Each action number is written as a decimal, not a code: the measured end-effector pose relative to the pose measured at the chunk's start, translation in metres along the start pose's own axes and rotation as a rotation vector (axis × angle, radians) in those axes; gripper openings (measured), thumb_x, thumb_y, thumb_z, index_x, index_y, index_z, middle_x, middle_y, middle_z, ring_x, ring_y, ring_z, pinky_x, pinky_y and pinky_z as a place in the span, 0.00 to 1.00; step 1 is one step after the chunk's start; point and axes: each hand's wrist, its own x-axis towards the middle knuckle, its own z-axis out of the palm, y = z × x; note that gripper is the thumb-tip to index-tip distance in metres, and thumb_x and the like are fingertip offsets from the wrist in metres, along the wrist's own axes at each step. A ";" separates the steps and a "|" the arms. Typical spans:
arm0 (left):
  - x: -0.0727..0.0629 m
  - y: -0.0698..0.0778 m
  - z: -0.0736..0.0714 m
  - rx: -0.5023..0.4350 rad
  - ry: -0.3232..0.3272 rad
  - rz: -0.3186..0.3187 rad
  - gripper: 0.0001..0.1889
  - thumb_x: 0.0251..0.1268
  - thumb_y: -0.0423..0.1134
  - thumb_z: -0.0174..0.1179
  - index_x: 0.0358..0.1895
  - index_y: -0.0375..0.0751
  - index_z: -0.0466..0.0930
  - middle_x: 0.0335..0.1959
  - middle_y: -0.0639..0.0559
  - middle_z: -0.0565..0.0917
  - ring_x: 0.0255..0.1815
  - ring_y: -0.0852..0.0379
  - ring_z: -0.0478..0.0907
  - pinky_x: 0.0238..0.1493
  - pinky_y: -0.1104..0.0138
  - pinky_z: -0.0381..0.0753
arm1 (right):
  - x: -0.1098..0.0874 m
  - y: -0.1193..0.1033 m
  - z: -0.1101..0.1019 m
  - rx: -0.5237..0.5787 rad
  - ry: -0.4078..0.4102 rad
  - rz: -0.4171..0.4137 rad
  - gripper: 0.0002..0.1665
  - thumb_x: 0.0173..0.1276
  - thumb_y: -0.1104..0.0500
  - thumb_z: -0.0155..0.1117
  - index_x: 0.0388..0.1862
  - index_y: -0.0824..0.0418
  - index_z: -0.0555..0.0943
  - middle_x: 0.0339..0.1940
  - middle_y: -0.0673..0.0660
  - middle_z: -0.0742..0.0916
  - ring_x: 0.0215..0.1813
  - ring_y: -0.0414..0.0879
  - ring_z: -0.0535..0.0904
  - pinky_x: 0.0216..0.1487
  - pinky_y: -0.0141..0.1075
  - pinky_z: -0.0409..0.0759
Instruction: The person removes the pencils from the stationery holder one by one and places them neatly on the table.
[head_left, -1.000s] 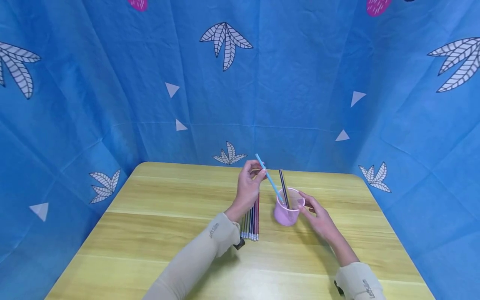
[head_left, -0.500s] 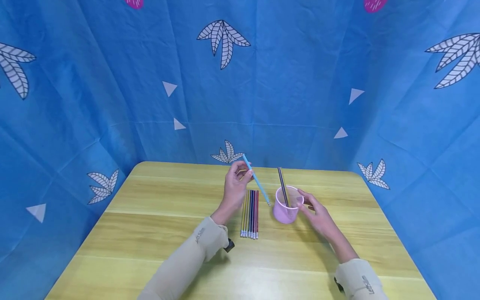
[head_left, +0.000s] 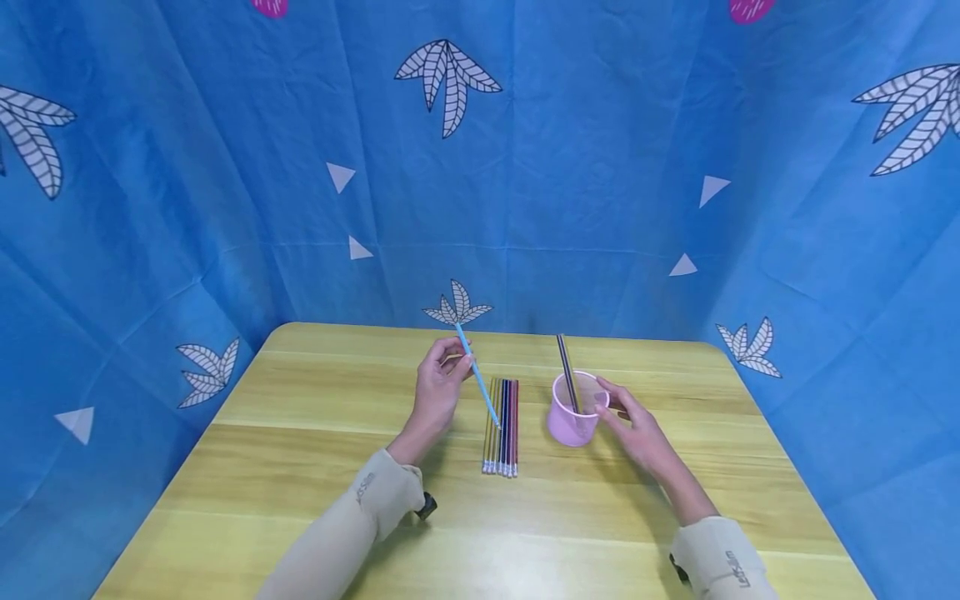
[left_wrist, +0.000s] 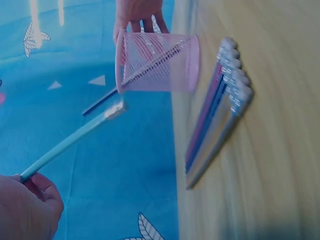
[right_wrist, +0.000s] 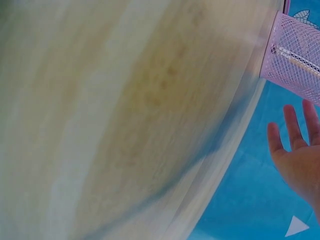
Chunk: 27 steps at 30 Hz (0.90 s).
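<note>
My left hand (head_left: pixel 438 387) pinches a light blue pencil (head_left: pixel 480 383) between thumb and fingers, its eraser end pointing down in front of a row of pencils (head_left: pixel 501 429). That row lies side by side on the table, yellow, dark and red, with the erasers toward me. To its right stands a pink mesh pencil cup (head_left: pixel 572 425) holding dark and yellow pencils (head_left: pixel 567 371) that lean left. My right hand (head_left: pixel 637 429) holds the cup's right side, thumb and forefinger at the rim. In the right wrist view, the other fingers (right_wrist: pixel 292 127) stretch out straight beside the mesh.
The wooden table (head_left: pixel 300 467) has rounded back corners. A blue patterned curtain (head_left: pixel 585 167) surrounds its back and sides. Dark bands are partly visible at both cuffs.
My left hand has moved left with the light blue pencil, whose eraser end was inside the cup and now hangs over the row. The right hand and cup stay in place.
</note>
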 end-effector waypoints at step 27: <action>0.000 -0.010 -0.036 0.105 -0.033 -0.085 0.14 0.73 0.23 0.57 0.58 0.30 0.77 0.44 0.50 0.82 0.42 0.58 0.83 0.60 0.50 0.88 | 0.000 0.000 0.001 0.006 0.009 -0.027 0.34 0.83 0.50 0.55 0.82 0.58 0.63 0.68 0.70 0.80 0.70 0.67 0.75 0.75 0.63 0.71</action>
